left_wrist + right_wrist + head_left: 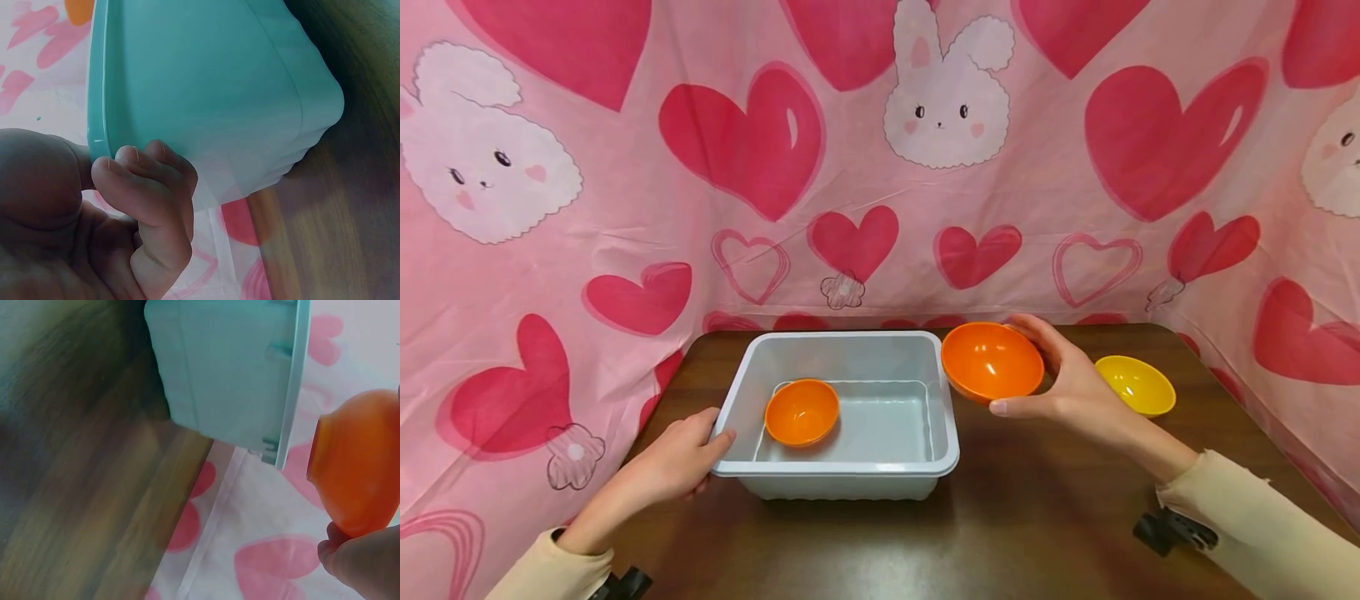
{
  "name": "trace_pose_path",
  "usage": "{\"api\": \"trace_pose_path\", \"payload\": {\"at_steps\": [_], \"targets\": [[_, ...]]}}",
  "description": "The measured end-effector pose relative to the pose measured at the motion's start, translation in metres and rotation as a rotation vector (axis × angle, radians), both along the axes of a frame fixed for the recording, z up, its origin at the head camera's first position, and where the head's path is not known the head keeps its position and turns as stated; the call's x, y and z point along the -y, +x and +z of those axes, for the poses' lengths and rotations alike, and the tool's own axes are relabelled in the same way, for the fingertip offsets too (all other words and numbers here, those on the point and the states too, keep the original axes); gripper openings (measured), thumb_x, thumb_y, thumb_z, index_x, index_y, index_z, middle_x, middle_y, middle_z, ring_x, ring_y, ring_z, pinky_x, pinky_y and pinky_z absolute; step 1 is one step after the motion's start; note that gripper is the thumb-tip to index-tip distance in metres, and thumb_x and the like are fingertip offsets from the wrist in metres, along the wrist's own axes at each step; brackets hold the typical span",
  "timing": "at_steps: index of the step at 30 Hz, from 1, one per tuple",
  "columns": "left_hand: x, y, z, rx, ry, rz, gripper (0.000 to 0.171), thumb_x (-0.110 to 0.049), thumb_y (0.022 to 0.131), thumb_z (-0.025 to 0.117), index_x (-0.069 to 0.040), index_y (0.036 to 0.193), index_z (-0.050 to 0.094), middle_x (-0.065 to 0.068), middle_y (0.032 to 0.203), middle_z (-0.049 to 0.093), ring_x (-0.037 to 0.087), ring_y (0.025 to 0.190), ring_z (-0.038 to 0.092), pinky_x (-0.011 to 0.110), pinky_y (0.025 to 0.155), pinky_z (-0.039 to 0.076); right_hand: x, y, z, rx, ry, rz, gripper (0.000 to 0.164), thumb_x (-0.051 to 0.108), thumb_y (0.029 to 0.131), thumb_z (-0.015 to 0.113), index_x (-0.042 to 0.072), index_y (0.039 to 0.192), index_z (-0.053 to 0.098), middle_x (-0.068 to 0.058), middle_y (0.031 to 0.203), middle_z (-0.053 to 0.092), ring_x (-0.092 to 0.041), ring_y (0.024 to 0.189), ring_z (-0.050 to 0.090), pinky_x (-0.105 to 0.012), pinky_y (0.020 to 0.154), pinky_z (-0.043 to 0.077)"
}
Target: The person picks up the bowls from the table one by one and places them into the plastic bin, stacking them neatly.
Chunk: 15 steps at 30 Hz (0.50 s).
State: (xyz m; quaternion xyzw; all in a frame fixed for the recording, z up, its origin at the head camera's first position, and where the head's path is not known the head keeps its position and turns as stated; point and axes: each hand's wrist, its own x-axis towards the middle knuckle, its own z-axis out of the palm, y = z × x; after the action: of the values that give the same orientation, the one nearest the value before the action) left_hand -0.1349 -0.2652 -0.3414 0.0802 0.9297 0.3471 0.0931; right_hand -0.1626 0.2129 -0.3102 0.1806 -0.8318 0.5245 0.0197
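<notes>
A grey plastic tub (880, 468) stands on the table, and my left hand (681, 457) grips its left rim, thumb over the top. In the left wrist view the curled fingers (153, 187) press under that rim against the outer wall. Inside the tub, toward its left, sits an orange bowl (802, 413). My right hand (1071, 383) holds a larger orange bowl (992, 362) by its right side, raised just beyond the tub's right rim and tilted toward me. The right wrist view shows this bowl (359, 462) from its underside, apart from the tub.
A yellow bowl (1137, 386) rests on the table at the right, behind my right forearm. The dark wooden table (1000, 525) ends at a pink cloth (865, 175) with hearts and rabbits, which hangs behind it and along both sides.
</notes>
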Motion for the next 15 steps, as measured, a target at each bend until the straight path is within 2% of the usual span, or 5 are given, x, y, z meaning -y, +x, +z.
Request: {"api": "trace_pose_path", "payload": {"at_steps": [6, 15], "targets": [[0.001, 0.000, -0.001, 0.002, -0.004, 0.000, 0.019, -0.015, 0.106, 0.058, 0.003, 0.112, 0.052, 0.005, 0.057, 0.052, 0.020, 0.043, 0.052, 0.035, 0.042, 0.049, 0.012, -0.003, 0.006, 0.022, -0.005, 0.027, 0.103, 0.018, 0.078, 0.093, 0.013, 0.162, 0.034, -0.006, 0.154, 0.050, -0.025, 0.134, 0.050, -0.016, 0.103, 0.043], [0.001, 0.000, -0.001, 0.000, 0.000, -0.001, 0.020, -0.014, 0.106, 0.058, 0.003, 0.113, 0.052, 0.005, 0.057, 0.052, 0.020, 0.043, 0.052, 0.035, 0.042, 0.049, 0.030, -0.008, 0.011, 0.027, 0.010, 0.078, 0.102, 0.022, 0.077, 0.093, 0.015, 0.161, 0.036, -0.005, 0.154, 0.049, -0.026, 0.134, 0.050, -0.025, 0.103, 0.049]]}}
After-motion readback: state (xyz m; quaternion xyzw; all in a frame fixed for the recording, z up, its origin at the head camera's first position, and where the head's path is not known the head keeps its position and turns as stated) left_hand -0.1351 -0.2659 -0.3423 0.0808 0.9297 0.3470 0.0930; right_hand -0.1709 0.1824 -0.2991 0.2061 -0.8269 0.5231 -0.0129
